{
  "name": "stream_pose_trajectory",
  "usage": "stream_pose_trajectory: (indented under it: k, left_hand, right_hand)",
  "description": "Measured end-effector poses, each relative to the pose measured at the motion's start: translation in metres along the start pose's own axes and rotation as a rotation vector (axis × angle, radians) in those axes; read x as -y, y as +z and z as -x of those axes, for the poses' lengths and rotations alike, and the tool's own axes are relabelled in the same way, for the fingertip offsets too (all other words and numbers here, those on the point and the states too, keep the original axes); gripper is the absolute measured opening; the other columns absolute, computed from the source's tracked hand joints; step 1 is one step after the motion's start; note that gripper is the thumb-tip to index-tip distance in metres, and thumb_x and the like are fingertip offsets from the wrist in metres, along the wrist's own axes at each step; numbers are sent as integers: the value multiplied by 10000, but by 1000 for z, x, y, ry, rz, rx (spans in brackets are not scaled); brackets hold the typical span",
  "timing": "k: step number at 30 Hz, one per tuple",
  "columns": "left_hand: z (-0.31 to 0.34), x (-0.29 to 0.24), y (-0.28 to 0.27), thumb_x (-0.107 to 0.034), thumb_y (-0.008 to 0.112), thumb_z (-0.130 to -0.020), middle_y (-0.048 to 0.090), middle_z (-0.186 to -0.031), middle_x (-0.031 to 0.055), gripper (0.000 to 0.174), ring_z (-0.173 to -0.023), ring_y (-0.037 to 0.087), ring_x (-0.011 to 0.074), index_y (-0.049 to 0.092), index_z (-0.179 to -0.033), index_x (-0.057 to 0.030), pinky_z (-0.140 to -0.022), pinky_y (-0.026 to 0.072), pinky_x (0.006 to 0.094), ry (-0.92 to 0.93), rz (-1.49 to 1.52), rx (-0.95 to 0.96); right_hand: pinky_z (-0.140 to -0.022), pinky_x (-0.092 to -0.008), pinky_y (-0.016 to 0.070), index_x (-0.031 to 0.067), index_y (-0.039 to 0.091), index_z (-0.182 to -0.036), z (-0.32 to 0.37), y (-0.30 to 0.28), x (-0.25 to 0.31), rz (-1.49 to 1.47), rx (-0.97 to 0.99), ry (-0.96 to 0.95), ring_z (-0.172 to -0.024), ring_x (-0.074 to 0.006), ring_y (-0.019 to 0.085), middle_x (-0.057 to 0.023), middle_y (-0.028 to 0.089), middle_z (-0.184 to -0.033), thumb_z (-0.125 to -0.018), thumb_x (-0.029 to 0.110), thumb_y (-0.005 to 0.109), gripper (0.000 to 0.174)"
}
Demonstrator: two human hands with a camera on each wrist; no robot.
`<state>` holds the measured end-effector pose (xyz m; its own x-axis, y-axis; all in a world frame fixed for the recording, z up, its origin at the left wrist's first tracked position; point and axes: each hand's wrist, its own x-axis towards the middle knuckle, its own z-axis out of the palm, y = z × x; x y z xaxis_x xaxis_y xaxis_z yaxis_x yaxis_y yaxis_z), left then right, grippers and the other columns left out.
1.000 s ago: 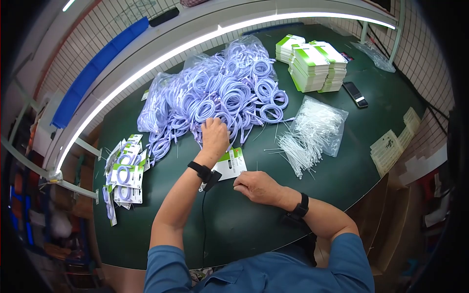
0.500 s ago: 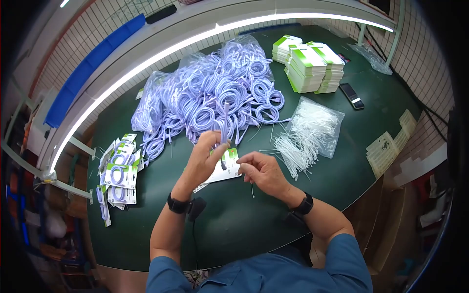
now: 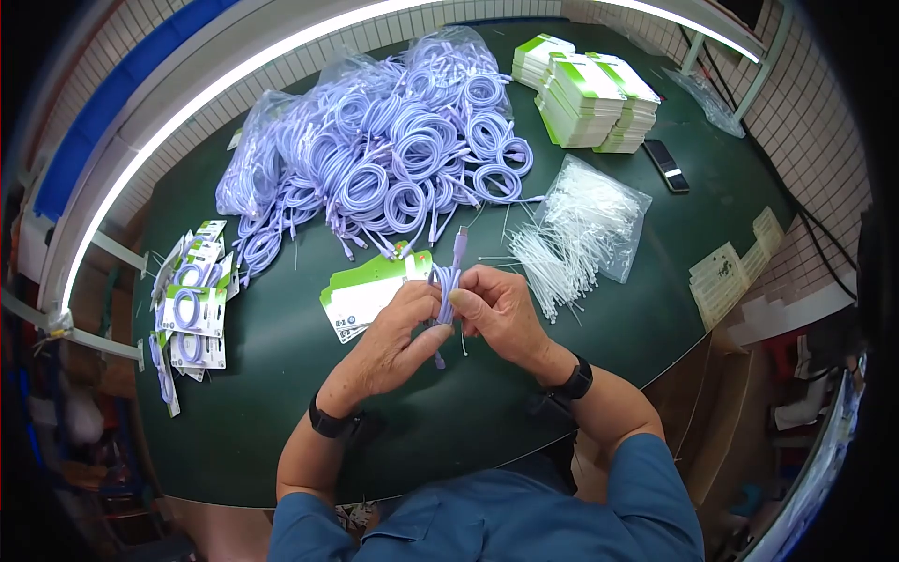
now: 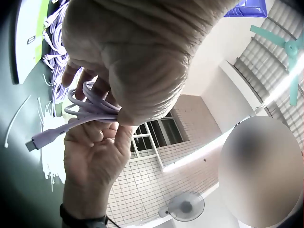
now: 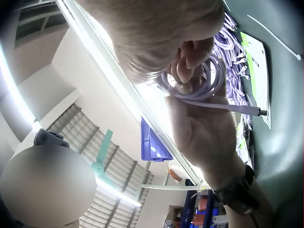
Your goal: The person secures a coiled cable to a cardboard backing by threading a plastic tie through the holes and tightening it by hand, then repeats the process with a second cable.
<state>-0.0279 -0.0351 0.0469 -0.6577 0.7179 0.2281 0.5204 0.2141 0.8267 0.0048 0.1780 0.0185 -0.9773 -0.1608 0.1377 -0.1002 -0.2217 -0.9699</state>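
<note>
Both hands meet over the table around one coiled lilac cable (image 3: 448,283). The left hand (image 3: 395,339) pinches the coil between thumb and fingers. From the other side the right hand (image 3: 504,311) grips the same coil with thumb and index finger. One plug points up past the fingers and the other end hangs below. In the left wrist view the cable's plug (image 4: 43,138) juts out beside the left hand (image 4: 128,52). The right wrist view shows the loops (image 5: 211,80) between the right hand (image 5: 166,33) and the left. White and green cards (image 3: 365,298) lie behind the left hand.
A big heap of lilac cables (image 3: 412,140) covers the back. Carded cables (image 3: 192,309) lie at the left. Stacked cards (image 3: 585,103), a phone (image 3: 667,167), white zip ties (image 3: 552,267) in and beside a bag, and yellowish sheets (image 3: 730,272) are at the right.
The left hand has brought a cable from the heap toward the body. The right hand has moved up and now grips it too. The cards behind are more exposed.
</note>
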Motion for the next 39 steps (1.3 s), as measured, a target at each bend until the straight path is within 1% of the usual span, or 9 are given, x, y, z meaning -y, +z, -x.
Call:
stream_pose_trajectory:
  k: [7, 10, 19, 22, 23, 26, 30, 33, 39]
  left_hand:
    - [-1, -6, 3, -105, 679, -912, 621, -1170, 166, 233, -1140, 578, 374, 676, -1130, -23, -1047, 456, 463, -26, -59, 15]
    - [-3, -14, 12, -77, 730, -852, 626, -1164, 154, 247, -1200, 583, 380, 696, -1093, -33, -1051, 462, 499, 148, -689, -165]
    - [5, -26, 3, -26, 773, -822, 641, -1186, 174, 203, -1208, 631, 347, 704, -1009, 9, -984, 553, 482, 540, -798, -524]
    - [32, -21, 17, -40, 757, -909, 658, -1184, 156, 275, -1113, 670, 238, 677, -1164, 25, -918, 582, 364, 56, -156, -380]
    - [29, -19, 21, -40, 757, -909, 658, -1184, 156, 275, -1113, 670, 238, 677, -1164, 25, -918, 582, 364, 59, -156, -377]
    - [21, -9, 42, -86, 720, -993, 678, -1089, 91, 406, -976, 669, 131, 586, -1362, 15, -832, 565, 263, -315, 577, -427]
    - [8, 19, 54, -81, 685, -1024, 666, -995, 19, 497, -845, 639, 90, 486, -1472, 1, -764, 546, 246, -303, 594, -693]
    - [16, 41, 52, -63, 660, -1036, 660, -955, 8, 462, -794, 620, 77, 507, -1468, 2, -727, 530, 237, -324, 544, -674]
    - [30, 42, 53, -39, 614, -1057, 660, -940, 9, 417, -757, 598, 57, 554, -1468, 6, -688, 505, 220, -277, 716, -689]
  right_hand:
    - [-556, -204, 481, -3, 695, -1066, -1, 0, -2, 48, 8, 41, -655, -34, 598, -18, 710, -845, -1067, 260, 693, 263]
    - [-544, -194, 440, 9, 708, -1130, -2, 1, -1, 101, 34, 82, -619, -26, 556, -10, 708, -870, -1087, 296, 667, 293]
    - [-539, -213, 381, 26, 586, -1383, -14, -10, -6, -660, -53, 177, -617, -45, 463, -4, 637, -1024, -1144, 246, 544, 328]
    - [-539, -223, 377, 26, 563, -1394, -16, -11, -5, -728, -143, 150, -621, -46, 451, -3, 617, -1012, -1147, 250, 534, 335]
    - [-544, -226, 392, 26, 565, -1385, -15, -9, -5, -727, -152, 138, -626, -49, 464, -6, 616, -1009, -1149, 255, 528, 331]
    - [-554, -234, 422, 25, 570, -1367, -12, -2, -10, -726, -167, 127, -637, -53, 490, -10, 614, -1004, -1154, 265, 514, 325]
    - [-545, -223, 454, 18, 579, -1342, -2, 13, -22, -398, -24, 159, -621, -58, 542, -14, 633, -955, -1164, 275, 488, 326]
    - [-524, -206, 471, 3, 596, -1333, 5, 23, -25, 169, 41, 154, -586, -62, 579, -17, 656, -891, -1169, 277, 465, 345]
    - [-501, -187, 450, -20, 606, -1343, 3, 24, -30, -11, 64, 230, -555, -46, 566, -15, 670, -860, -1161, 259, 482, 356]
